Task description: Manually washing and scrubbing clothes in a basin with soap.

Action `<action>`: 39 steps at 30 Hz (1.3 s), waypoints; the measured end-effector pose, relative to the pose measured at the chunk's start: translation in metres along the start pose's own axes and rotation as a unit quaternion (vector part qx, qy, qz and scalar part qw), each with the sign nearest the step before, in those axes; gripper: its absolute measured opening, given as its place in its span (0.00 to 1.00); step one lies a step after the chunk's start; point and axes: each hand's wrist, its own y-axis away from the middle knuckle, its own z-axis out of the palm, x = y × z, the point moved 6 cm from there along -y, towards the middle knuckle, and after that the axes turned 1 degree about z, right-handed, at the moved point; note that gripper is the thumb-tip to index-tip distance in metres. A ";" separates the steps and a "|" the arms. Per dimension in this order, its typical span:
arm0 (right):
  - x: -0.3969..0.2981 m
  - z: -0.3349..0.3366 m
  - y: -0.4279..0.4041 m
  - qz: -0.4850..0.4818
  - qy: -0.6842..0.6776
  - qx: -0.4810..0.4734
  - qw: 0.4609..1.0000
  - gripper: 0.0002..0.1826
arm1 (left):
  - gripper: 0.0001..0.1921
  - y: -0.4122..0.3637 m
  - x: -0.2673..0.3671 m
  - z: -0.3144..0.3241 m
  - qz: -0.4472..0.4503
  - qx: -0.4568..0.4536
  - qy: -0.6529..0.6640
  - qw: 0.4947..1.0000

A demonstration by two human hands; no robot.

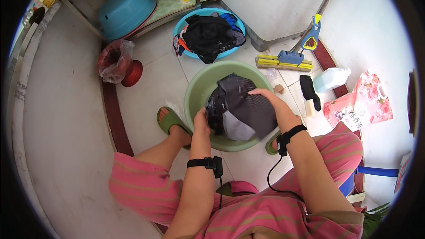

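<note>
A round green plastic basin (pixel 196 89) stands on the floor between my feet. Bundled dark clothes (pixel 235 89) with a light grey part lie in it. My left hand (pixel 201 121) is at the left side of the bundle, its fingers partly hidden against the dark cloth. On the right, my right hand (pixel 265 95) grips the dark grey cloth, thumb on top and the other fingers hidden underneath. Part of the cloth reaches over the basin's right front rim.
Beyond stands a blue basin (pixel 181 23) heaped with clothes. A sponge mop (pixel 285 61), black cloth (pixel 308 88), soap bar (pixel 309 108), translucent jug (pixel 332 79) and pink floral bag (pixel 372 99) lie right. At left are a red bin (pixel 111 61) and a metal-framed shelf (pixel 166 10).
</note>
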 end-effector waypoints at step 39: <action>0.071 -0.013 -0.121 -0.047 0.566 0.288 0.771 0.54 | 0.53 -0.055 -0.061 0.063 -0.078 -0.109 -0.353 0.926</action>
